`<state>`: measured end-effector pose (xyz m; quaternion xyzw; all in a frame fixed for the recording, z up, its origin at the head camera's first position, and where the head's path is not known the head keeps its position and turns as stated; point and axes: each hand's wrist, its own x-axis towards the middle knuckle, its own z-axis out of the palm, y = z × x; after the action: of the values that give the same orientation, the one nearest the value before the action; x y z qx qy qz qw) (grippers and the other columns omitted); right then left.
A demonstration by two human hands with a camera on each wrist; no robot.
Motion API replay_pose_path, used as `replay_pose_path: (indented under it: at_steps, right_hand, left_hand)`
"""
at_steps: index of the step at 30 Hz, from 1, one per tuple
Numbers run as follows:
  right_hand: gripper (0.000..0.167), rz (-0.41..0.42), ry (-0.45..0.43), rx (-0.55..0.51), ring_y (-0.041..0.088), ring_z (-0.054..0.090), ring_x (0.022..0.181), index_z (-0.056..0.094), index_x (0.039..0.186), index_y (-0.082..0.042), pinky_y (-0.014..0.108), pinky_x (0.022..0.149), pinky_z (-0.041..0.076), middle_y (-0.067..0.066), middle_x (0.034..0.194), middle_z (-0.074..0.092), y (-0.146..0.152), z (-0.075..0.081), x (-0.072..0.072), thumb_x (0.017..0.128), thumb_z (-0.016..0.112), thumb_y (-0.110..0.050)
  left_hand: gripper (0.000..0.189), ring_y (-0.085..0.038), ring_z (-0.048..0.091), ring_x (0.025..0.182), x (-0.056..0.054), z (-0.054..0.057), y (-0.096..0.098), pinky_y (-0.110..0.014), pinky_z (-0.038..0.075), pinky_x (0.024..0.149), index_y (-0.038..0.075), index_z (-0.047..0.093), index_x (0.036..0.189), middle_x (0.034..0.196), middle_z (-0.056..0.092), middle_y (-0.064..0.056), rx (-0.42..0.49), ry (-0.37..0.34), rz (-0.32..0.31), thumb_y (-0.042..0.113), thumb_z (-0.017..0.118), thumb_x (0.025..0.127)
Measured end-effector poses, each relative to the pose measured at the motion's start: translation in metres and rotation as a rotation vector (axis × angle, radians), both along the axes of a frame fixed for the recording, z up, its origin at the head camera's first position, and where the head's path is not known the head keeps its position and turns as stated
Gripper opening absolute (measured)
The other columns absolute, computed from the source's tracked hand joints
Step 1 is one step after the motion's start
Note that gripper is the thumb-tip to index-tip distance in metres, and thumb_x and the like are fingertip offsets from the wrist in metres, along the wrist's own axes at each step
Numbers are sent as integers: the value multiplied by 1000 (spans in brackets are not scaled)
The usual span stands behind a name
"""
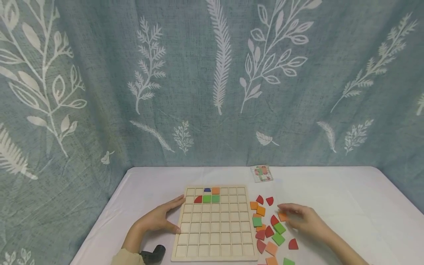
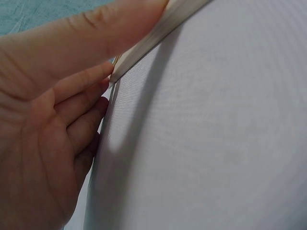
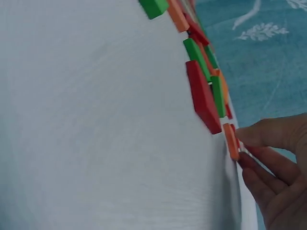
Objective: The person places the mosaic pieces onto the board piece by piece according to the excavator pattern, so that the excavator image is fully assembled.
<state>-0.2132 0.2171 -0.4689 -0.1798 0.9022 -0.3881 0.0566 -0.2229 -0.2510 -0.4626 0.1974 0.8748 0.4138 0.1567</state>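
Observation:
A wooden grid board (image 1: 212,259) lies on the table, with a few coloured pieces in its upper cells: a blue-and-white piece (image 1: 207,190), an orange square (image 1: 215,190), a red quarter-circle (image 1: 198,199) and two green squares (image 1: 207,198). My left hand (image 1: 157,219) rests along the board's left edge, fingers extended and thumb apart, both touching the rim. Right of the board, my right hand (image 1: 304,219) pinches an orange square tile (image 3: 231,141) between thumb and fingers, low over the tabletop. Part of that tile is hidden by the hand.
Loose red quarter-circles (image 1: 293,244), green squares (image 1: 278,239) and orange squares (image 1: 271,248) lie scattered between board and right hand, some overlapping. A patterned card (image 1: 261,173) sits at the back. Beside the left wrist is a black object (image 1: 155,254). A curtain (image 1: 198,92) hangs behind.

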Motion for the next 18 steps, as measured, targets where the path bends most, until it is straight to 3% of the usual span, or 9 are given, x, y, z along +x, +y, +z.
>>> replay_pose_path:
  at_steps: [3,9,18]
  right_hand:
    - [39,16,22,29,29,54,115,62,118,-13,44,94,46,0,116,64,0,-3,0,80,70,-11]
    - [27,47,156,72,19,62,101,68,106,-13,36,85,52,-1,105,67,1,-8,0,80,70,-12]
    - [26,22,139,87,23,62,100,69,104,-13,39,84,52,0,104,68,-2,-3,1,78,72,-12]
  left_hand:
    - [102,-46,11,136,0,-1,0,-62,11,108,-1,32,141,151,18,-21,5,0,0,26,84,58]
    - [102,-46,11,137,1,-2,1,-63,10,108,0,33,141,151,19,-20,3,-5,11,25,85,57]
    - [102,-46,10,136,0,-2,0,-63,10,107,-1,34,141,151,19,-21,12,3,11,25,85,56]
